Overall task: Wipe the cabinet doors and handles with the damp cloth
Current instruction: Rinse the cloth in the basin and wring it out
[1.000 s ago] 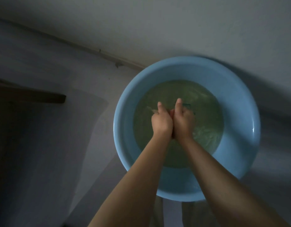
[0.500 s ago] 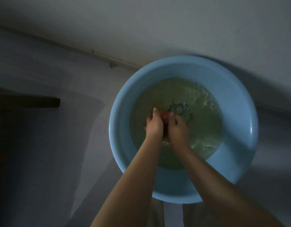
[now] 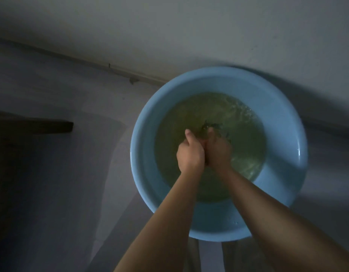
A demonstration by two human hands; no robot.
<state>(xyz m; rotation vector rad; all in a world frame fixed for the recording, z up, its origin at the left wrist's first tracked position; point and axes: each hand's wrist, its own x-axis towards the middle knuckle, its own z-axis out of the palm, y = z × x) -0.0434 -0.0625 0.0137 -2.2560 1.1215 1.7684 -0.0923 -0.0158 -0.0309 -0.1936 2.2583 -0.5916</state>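
Both forearms reach down into the blue basin [image 3: 144, 160], fists pressed side by side over the greenish water [image 3: 189, 114]. The left hand [image 3: 190, 155] curls tight, thumb up, and the right hand [image 3: 218, 152] curls beside it; together they grip the cloth [image 3: 212, 127], a dark wet bunch showing just past the knuckles. Compared with half a second ago, the left thumb is raised higher and less of the cloth's pattern shows.

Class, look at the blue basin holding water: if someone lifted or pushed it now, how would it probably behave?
The blue basin is probably heavy, since greenish water fills its bottom. That water already ripples, so it would likely slosh if pushed. Its wide, low shape suggests it would hardly tip.
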